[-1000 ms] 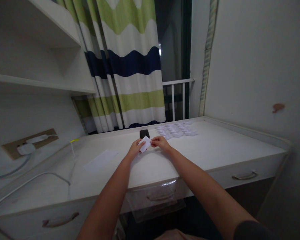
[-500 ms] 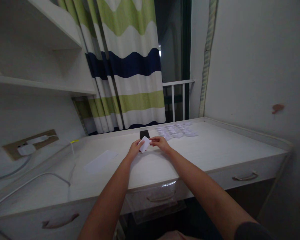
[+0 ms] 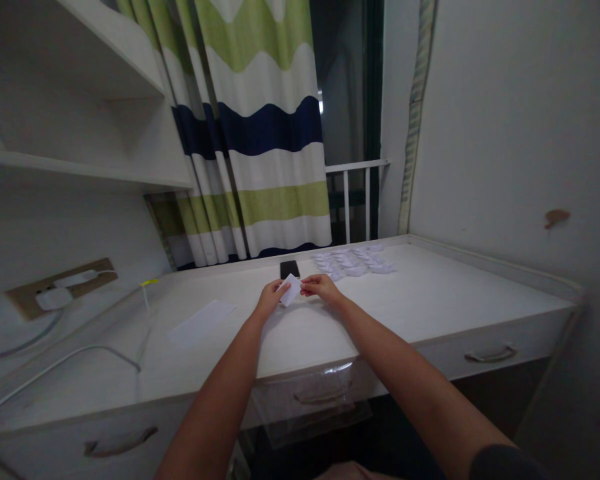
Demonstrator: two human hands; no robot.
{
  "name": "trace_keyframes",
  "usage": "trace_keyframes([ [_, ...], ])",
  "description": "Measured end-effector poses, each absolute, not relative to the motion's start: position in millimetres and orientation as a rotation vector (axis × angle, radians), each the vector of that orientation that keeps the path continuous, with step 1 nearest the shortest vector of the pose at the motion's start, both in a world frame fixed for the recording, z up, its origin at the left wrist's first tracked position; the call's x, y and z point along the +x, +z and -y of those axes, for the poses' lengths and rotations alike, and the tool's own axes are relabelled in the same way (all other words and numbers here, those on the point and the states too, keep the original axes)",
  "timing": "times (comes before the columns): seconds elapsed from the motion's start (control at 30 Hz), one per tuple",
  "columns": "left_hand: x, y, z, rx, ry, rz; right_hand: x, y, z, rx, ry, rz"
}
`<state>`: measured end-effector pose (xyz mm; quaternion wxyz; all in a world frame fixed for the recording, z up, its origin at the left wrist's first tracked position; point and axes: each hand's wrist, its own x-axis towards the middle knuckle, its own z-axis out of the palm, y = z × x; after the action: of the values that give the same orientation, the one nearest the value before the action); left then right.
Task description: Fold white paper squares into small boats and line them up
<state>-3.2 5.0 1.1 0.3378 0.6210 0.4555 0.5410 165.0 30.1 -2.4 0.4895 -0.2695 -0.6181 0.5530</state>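
With our left hand [image 3: 269, 298] we pinch a small white paper [image 3: 290, 292] over the tabletop [image 3: 390, 310], near the black phone [image 3: 289, 269]; our right hand's [image 3: 322, 288] grip pinches the paper's right corner.

Homelike room: striped curtain [image 3: 275, 127], built-in desk [image 3: 460, 287], overhead shelves [image 3: 80, 170].

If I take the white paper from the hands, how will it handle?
The white paper juts flat beyond the left hand, so it's probably fairly stiff for its size. Small and thin-looking, it's likely very light, and might crease under a pinch.
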Motion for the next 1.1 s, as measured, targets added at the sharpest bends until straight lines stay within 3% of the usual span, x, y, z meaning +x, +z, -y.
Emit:
trace_keyframes([
  [1.1,-3.9,-4.2,-9.7,2.002,1.393,-1.299,161.3,-1.3,-25.6,-0.73,1.465,1.596],
])
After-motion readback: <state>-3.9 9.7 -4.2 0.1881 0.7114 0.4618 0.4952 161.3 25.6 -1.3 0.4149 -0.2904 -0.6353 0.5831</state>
